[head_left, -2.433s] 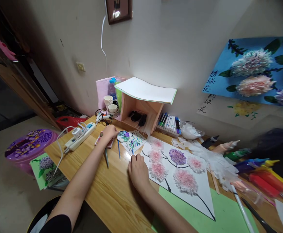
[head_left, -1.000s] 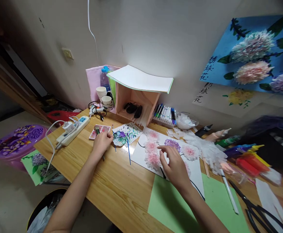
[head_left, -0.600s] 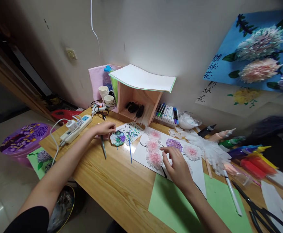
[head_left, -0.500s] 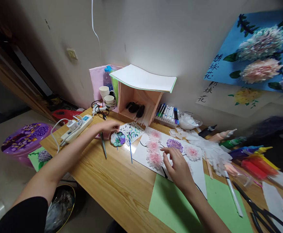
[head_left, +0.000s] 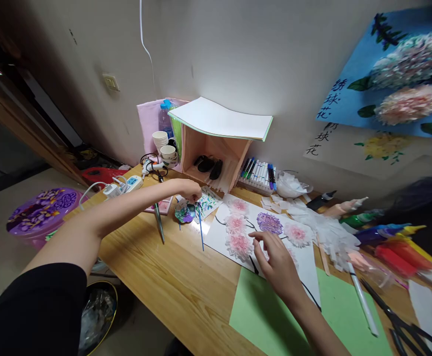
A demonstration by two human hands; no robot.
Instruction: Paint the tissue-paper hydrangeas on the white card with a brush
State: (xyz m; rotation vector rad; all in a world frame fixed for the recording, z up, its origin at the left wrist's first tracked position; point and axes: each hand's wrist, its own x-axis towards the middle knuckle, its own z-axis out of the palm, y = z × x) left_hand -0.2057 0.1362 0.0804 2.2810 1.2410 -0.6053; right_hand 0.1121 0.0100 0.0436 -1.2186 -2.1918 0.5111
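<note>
Perhaps the left hand [head_left: 191, 190], fingers bunched, grip unclear, could nudge the paintbrush [head_left: 201, 232] between palette [head_left: 185, 212] and flower picture [head_left: 221, 233], smearing paint; the right hand [head_left: 278, 262], thumb and forefinger parted above, could crush petals by sinking.

- White power strip [head_left: 134, 182] with plugs [head_left: 112, 190] in it, on the desk [head_left: 156, 287]
- Stacked paper cups [head_left: 160, 140] near a blue-capped bottle [head_left: 164, 118]
- Open-fronted peach box [head_left: 190, 148], black items [head_left: 216, 169] inside, curved white sheet [head_left: 221, 118] on top
- Row of markers [head_left: 260, 175] just beside the box
- Blue flower poster [head_left: 360, 62] on the wall [head_left: 260, 59]
- Pale switch plate [head_left: 111, 82] and hanging white cord [head_left: 141, 29] on the same wall
- Purple patterned lid [head_left: 45, 210] and red bag [head_left: 101, 174] beyond the desk's left end
- Bin [head_left: 116, 302] below, clear plastic [head_left: 97, 316] inside
</note>
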